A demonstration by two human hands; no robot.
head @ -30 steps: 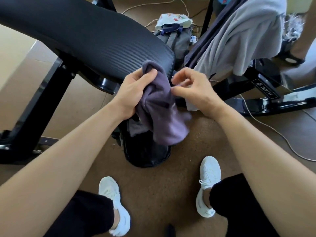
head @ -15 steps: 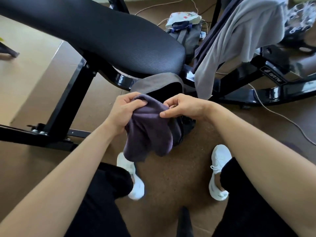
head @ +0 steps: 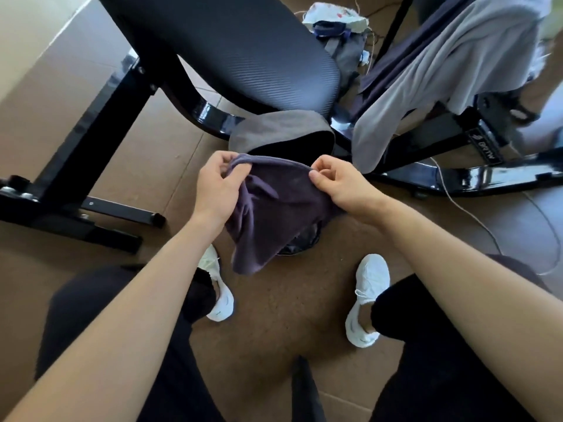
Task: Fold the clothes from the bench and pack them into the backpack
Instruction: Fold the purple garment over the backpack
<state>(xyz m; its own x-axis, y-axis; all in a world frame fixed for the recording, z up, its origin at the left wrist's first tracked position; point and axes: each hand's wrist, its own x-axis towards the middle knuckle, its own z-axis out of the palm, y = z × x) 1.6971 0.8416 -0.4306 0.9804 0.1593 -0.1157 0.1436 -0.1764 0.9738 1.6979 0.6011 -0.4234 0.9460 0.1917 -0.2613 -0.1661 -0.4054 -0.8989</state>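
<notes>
A dark purple garment [head: 274,214] hangs between my two hands over the floor. My left hand [head: 217,187] grips its upper left edge in curled fingers. My right hand [head: 341,182] pinches the upper right edge between thumb and fingers. Right behind and under the garment stands the black backpack [head: 301,141] with its grey flap [head: 274,129] thrown open; most of the bag is hidden by the cloth. A light grey garment [head: 426,77] and a dark purple one [head: 393,59] hang over the bench frame at upper right.
The black padded bench seat [head: 231,47] slants across the top, with its black steel legs [head: 76,141] at left and base rail [head: 475,175] at right. A grey bag [head: 344,41] lies behind. A white cord [head: 475,220] trails on the brown floor. My white shoes [head: 368,296] stand below.
Both hands have drawn apart along the garment's top edge, spreading it wider. The view has tilted down, so the backpack's open flap shows more fully.
</notes>
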